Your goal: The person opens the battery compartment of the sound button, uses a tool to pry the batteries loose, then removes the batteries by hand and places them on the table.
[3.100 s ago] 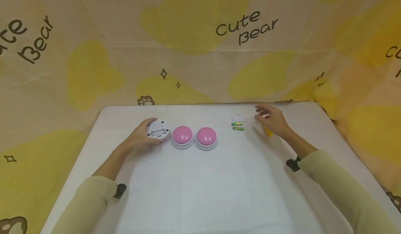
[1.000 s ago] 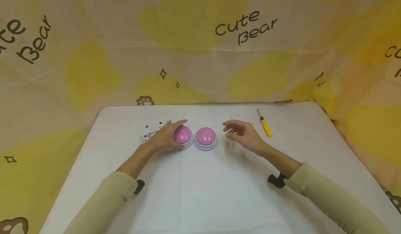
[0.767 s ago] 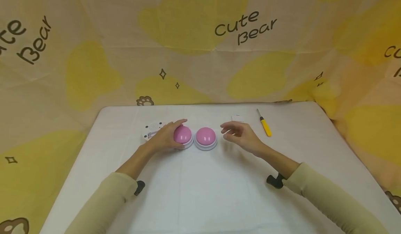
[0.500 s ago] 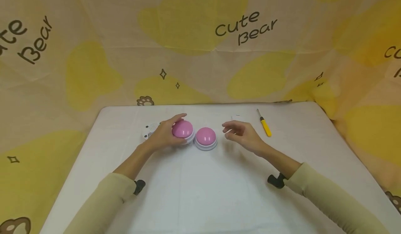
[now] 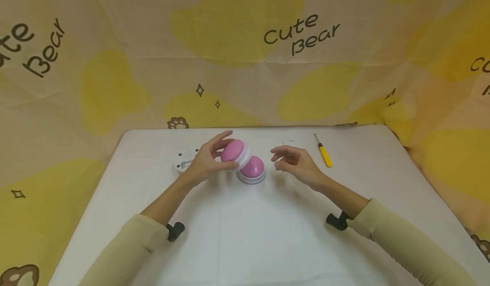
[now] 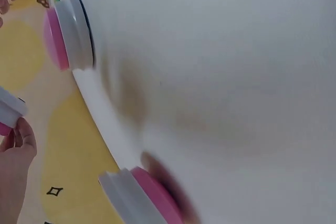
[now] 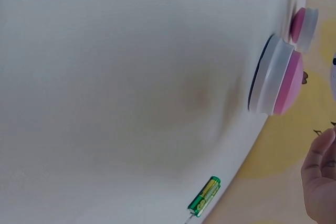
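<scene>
My left hand [image 5: 208,160] grips a pink dome push button [image 5: 232,150] with a white base, lifted and tilted so its underside faces right. In the head view it overlaps a second pink button [image 5: 253,176], which stands upright on the table. A third button [image 5: 186,157] lies upside down to the left, its speaker holes and battery slot showing, partly behind my left hand. My right hand [image 5: 298,164] hovers right of the standing button, fingers loosely bent and holding nothing. A green battery [image 7: 205,196] lies on the table in the right wrist view; the right hand hides that area from the head camera.
A yellow-handled screwdriver [image 5: 323,153] lies at the back right of the white table [image 5: 245,235]. A small white piece [image 5: 289,143] shows just behind my right hand. A patterned yellow cloth [image 5: 245,64] hangs behind the table's back edge.
My left hand set the upside-down button on the table, took hold of the middle button, then raised it and tipped it rightward. My right hand moved left from near the screwdriver, then stayed nearly still.
</scene>
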A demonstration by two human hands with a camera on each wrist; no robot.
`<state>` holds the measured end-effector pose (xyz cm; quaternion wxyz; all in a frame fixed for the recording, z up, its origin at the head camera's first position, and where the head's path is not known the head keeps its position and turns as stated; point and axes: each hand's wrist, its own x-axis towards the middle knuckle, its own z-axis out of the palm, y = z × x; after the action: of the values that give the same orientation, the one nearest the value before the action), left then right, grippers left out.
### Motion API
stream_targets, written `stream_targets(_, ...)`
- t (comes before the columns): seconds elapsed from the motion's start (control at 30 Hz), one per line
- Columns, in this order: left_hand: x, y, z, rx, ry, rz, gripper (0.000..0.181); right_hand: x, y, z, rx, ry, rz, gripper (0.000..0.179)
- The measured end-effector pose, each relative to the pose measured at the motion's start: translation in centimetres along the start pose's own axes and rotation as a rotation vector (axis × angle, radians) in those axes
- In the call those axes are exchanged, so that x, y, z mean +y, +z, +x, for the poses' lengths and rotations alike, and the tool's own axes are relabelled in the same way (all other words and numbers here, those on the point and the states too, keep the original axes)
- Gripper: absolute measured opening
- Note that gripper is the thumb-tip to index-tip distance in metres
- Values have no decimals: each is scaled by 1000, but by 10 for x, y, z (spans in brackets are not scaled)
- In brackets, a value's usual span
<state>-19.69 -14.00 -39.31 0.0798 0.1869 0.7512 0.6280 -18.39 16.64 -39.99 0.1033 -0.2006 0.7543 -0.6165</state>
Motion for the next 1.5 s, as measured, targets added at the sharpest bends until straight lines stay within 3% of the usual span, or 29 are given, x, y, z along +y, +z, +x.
stream_targets(0.13, 3, 8, -3, -8, -38, -140, 78, -2, 2, -1, -20, 14, -8, 34)
stream_targets(0.33, 2, 15, -7, -29, -77, -257, 68, -2, 1, -2, -25, 19, -45, 33)
stream_targets(0.67, 0, 22, -8, -63, -159, -403, 65, -2, 0, -3, -27, 11, -30, 31)
stream_targets(0.9, -4, 27, -9, -96, -213, -522, 74, -2, 0, -4, -28, 11, -15, 30)
stream_targets(1.03, -7, 28, -12, -134, -213, -509, 79, -1, -1, -4, -30, 7, -19, 28)
stream_targets(1.27, -11, 36, -19, -212, -166, -338, 74, -1, -2, -4, -30, 22, -33, 27)
stream_targets(1.5, -11, 49, -26, -271, -243, -86, 76, -2, -4, -4, -39, 36, -110, 27)
